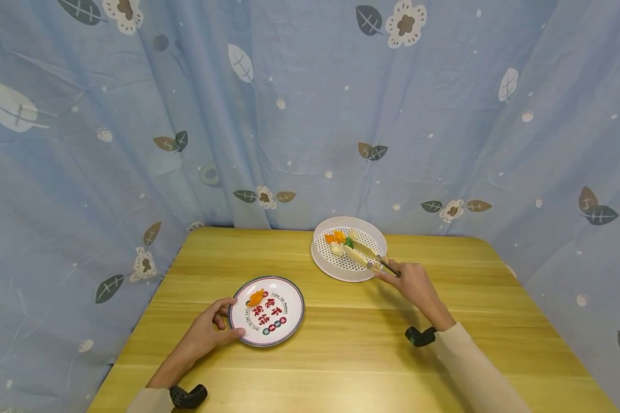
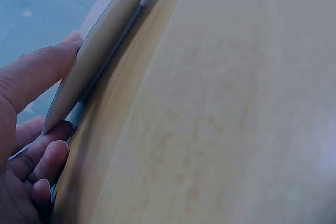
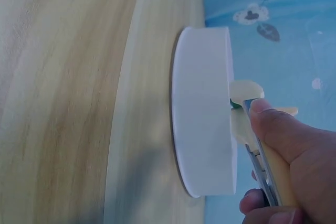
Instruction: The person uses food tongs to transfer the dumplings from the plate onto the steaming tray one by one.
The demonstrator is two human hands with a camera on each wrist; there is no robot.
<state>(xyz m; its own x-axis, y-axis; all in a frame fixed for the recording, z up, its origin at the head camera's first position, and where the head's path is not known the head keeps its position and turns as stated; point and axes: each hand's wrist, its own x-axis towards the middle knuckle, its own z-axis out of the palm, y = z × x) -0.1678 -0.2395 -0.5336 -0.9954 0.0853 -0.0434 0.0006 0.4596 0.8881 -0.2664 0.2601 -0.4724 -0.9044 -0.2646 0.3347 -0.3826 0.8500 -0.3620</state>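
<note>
The right grip (image 1: 412,282) is clamped on a pair of tongs (image 1: 355,256), the thumb pressed along one arm. The tongs' cream ends stand apart inside a white perforated basket (image 1: 336,272), right beside a green piece (image 1: 348,242); whether they touch it I cannot tell. Orange pieces (image 1: 339,236) and white pieces (image 1: 337,249) lie close around the green one. The basket sits at the middle of the far edge of the counter (image 1: 341,355). The left grip (image 1: 206,331) is closed on the rim of a white plate (image 1: 291,307), thumb on top and fingers underneath. This plate, with red lettering and a dark-lined rim, is nearer the counter's left edge than its right; a single orange lump (image 1: 255,297) lies on it, toward the far left of the rim. Beyond the counter's far edge hangs a blue curtain (image 1: 310,115) patterned with leaves and flowers.
</note>
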